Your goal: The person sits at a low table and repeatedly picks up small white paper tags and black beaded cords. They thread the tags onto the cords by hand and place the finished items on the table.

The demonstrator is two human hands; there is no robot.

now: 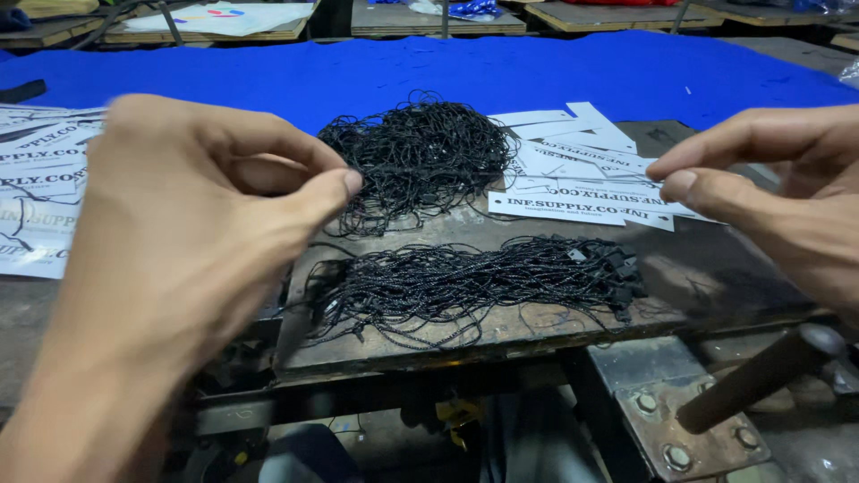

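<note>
Worn wood [501,331] — tangled, perhaps beaded cords [465,286]

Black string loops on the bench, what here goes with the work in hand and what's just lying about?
In the work:
- left hand, pinching at the tangled string pile
- right hand, fingers pinched together
- laid-out string bundle
- white paper tags

Lying about:
- blue cloth
- handle at lower right
- bolted metal plate
</note>
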